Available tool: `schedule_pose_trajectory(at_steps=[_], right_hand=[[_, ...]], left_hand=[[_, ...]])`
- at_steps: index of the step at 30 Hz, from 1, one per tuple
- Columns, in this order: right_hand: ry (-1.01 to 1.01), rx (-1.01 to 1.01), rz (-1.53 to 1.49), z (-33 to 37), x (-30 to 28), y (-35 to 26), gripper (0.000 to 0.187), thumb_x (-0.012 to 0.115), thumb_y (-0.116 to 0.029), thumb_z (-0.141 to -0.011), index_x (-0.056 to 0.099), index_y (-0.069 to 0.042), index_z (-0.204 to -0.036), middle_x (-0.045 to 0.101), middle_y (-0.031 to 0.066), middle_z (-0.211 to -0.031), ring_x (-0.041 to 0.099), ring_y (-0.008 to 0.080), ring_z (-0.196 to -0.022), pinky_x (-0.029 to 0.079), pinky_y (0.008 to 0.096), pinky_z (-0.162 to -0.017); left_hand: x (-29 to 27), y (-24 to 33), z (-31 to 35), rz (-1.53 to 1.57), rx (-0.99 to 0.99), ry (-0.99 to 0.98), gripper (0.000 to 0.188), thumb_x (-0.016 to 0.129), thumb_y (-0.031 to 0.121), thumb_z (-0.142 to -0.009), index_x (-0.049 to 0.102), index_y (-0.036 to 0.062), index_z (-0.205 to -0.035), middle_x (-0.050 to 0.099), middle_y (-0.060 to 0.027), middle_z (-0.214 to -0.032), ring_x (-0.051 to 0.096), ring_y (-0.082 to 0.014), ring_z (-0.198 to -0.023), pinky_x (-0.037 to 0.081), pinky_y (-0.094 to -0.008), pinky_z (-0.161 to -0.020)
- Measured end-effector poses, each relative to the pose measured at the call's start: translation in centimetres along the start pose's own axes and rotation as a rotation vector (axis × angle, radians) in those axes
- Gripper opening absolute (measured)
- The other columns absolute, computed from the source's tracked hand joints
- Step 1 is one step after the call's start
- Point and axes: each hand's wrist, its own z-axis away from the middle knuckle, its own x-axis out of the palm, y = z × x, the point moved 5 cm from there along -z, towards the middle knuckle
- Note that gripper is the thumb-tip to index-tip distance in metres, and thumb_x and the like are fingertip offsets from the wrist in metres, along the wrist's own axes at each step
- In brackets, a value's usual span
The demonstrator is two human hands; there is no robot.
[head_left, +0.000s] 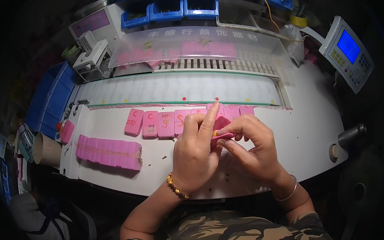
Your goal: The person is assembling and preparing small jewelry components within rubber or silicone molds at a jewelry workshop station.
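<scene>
Close to the front of the white worktable, both my hands hold a pink rubber mould that is bent open. My left hand supports it from the left, index finger stretched along its side, the other fingers curled. My right hand pinches its near flap between thumb and fingers. A small yellow bit shows between the parted halves; whether it is part of the mould I cannot tell. Just beyond my hands stands a row of pink moulds with handwritten red marks, partly hidden by my fingers.
A strapped stack of pink moulds lies at left. Beyond the row runs a long white panel with coloured dots, then rollers under a clear cover. Blue bins line the back. A keypad display stands right, a brown cup left.
</scene>
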Motion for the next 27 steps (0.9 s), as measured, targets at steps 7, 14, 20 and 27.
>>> schedule_pose_trajectory(at_steps=[7, 14, 20, 27], right_hand=[[0.048, 0.095, -0.008, 0.2, 0.3, 1.5, 0.013, 0.071, -0.005, -0.078, 0.065, -0.004, -0.089, 0.06, 0.0066, -0.088, 0.056, 0.0166, -0.075, 0.043, 0.0278, -0.07], [-0.049, 0.44, -0.793, 0.7, 1.3, 3.2, 0.018, 0.066, 0.003, -0.085, 0.05, -0.002, -0.09, 0.057, 0.0067, -0.101, 0.059, 0.0129, -0.094, 0.05, 0.0288, -0.086], [0.073, 0.345, -0.778, 1.3, 1.8, 3.6, 0.019, 0.066, 0.005, -0.084, 0.049, -0.002, -0.088, 0.055, 0.0069, -0.097, 0.058, 0.0115, -0.088, 0.051, 0.026, -0.081], [0.128, 0.254, -0.599, 1.7, 1.5, 3.9, 0.018, 0.065, 0.005, -0.085, 0.05, -0.002, -0.09, 0.053, 0.0057, -0.095, 0.056, 0.009, -0.085, 0.05, 0.024, -0.077]], left_hand=[[0.5, 0.4, 0.3, -0.111, 0.073, 0.074, 0.077, 0.067, -0.01, -0.063, 0.047, 0.0014, -0.137, 0.052, -0.0128, -0.101, 0.058, -0.0249, -0.083, 0.05, -0.0338, -0.064], [0.4, 1.2, 0.2, -0.136, 0.128, 0.076, 0.081, 0.063, -0.012, -0.059, 0.046, 0.0, -0.138, 0.051, -0.0133, -0.102, 0.057, -0.0254, -0.083, 0.05, -0.0343, -0.066], [0.7, 1.5, 0.0, -0.097, 0.073, 0.067, 0.072, 0.062, -0.005, -0.069, 0.046, 0.0005, -0.139, 0.051, -0.0125, -0.101, 0.057, -0.0257, -0.081, 0.048, -0.0364, -0.07], [0.7, 2.2, -0.2, -0.071, 0.054, 0.024, 0.074, 0.062, -0.006, -0.07, 0.043, 0.0001, -0.14, 0.052, -0.0135, -0.103, 0.058, -0.0262, -0.082, 0.048, -0.0357, -0.071]])
